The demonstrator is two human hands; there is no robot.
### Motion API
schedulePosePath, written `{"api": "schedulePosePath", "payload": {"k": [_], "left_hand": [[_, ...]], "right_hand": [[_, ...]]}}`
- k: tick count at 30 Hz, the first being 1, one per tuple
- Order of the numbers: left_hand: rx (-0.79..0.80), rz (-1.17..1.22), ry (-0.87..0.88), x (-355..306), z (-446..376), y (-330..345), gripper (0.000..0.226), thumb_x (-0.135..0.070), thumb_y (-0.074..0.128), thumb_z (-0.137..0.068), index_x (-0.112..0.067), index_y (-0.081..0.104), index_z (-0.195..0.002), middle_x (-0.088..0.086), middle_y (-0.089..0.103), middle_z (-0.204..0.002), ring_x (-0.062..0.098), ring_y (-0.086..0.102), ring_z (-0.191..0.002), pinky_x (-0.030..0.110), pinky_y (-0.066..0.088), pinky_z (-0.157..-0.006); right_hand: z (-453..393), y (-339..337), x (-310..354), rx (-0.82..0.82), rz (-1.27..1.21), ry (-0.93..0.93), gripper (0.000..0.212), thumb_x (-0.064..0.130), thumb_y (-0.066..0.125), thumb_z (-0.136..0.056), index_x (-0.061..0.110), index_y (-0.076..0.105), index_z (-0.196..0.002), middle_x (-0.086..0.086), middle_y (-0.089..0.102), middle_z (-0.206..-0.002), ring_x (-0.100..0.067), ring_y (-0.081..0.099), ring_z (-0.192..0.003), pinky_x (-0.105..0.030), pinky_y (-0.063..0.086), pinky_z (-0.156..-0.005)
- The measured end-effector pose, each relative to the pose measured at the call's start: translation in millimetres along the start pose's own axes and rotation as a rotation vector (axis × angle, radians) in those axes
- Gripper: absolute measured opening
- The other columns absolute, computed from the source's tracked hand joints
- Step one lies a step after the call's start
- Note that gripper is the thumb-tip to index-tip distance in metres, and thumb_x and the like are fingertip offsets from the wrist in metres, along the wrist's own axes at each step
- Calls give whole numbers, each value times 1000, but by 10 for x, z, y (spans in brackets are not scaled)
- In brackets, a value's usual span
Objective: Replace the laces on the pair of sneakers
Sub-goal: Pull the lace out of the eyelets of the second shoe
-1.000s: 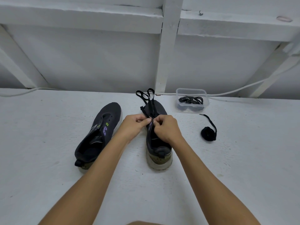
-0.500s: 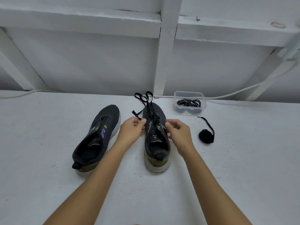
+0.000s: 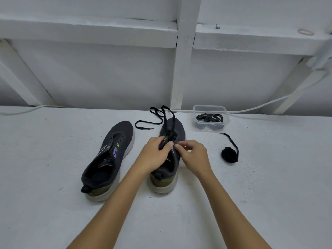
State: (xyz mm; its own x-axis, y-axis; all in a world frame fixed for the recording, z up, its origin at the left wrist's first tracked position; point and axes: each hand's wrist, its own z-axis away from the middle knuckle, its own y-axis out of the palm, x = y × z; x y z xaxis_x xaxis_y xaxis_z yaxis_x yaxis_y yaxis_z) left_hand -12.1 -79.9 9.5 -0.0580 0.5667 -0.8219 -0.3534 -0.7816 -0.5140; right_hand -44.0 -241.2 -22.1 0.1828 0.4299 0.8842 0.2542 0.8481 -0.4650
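Two dark sneakers stand on the white surface, heels toward me. The left sneaker (image 3: 111, 155) has no lace and shows green and purple eyelets. On the right sneaker (image 3: 177, 130) a black lace (image 3: 158, 115) runs through the lower eyelets, its loose ends trailing past the toe. My left hand (image 3: 155, 155) pinches the sneaker's eyelet flap from the left. My right hand (image 3: 193, 155) pinches at the lace area from the right, fingertips close to the left hand's. What lies between the fingers is hidden.
A clear plastic box (image 3: 210, 107) with several black laces stands behind the right sneaker. A rolled black lace (image 3: 229, 154) lies to the right. A white cable (image 3: 269, 105) runs along the wall foot. White beams rise behind.
Both hands came back together over the right sneaker's tongue after being apart at its sides. One lace end now lies stretched out to the left of the toe.
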Motion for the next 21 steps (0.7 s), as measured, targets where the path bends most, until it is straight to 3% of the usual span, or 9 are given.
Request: {"api": "schedulePosePath", "payload": {"k": [3, 6, 8, 13, 17, 21], "left_hand": [[76, -30, -7, 80, -7, 17, 60, -56, 45, -98, -26, 43, -149, -8, 38, -154, 11, 39, -139, 37, 32, -117], [157, -110, -7, 94, -15, -19, 90, -77, 54, -74, -24, 43, -146, -9, 40, -152, 11, 42, -136, 41, 37, -114], [178, -151, 5, 80, -12, -20, 99, -78, 59, -65, -22, 42, -145, -8, 40, -151, 13, 44, -135, 41, 40, -111], [163, -132, 32, 94, -23, -13, 93, -62, 69, -75, -25, 34, -153, -10, 32, -157, 11, 40, -137, 37, 38, -113], [156, -106, 40, 116, -11, -20, 89, -61, 69, -77, -29, 35, -152, -13, 38, -152, 11, 45, -132, 39, 40, -112], [143, -116, 26, 127, -20, -15, 91, -59, 70, -78, -27, 32, -154, -11, 36, -154, 10, 42, -136, 38, 38, -114]], "right_hand": [[-78, -60, 30, 55, 81, -90, 6, 27, 76, -89, 28, 80, -93, 14, 72, -92, 1, 65, -84, -13, 46, -78], [-148, -95, 75, 103, 111, -124, 8, 25, 77, -88, 24, 81, -96, 14, 70, -90, -2, 65, -85, -18, 49, -80], [-190, -106, 91, 134, 139, -143, 7, 23, 77, -88, 23, 81, -93, 13, 68, -89, -2, 65, -83, -19, 49, -79], [-229, -84, 149, 206, 252, -158, 5, 23, 64, -94, 24, 66, -90, 10, 64, -89, -2, 58, -79, -23, 44, -72], [-305, -139, 272, 265, 204, -89, 10, 25, 50, -101, 25, 53, -92, 0, 67, -88, -18, 61, -79, -35, 49, -72], [-303, -175, 203, 244, 64, -36, 9, 26, 58, -99, 24, 62, -90, 5, 69, -85, -11, 62, -76, -33, 54, -73]]}}
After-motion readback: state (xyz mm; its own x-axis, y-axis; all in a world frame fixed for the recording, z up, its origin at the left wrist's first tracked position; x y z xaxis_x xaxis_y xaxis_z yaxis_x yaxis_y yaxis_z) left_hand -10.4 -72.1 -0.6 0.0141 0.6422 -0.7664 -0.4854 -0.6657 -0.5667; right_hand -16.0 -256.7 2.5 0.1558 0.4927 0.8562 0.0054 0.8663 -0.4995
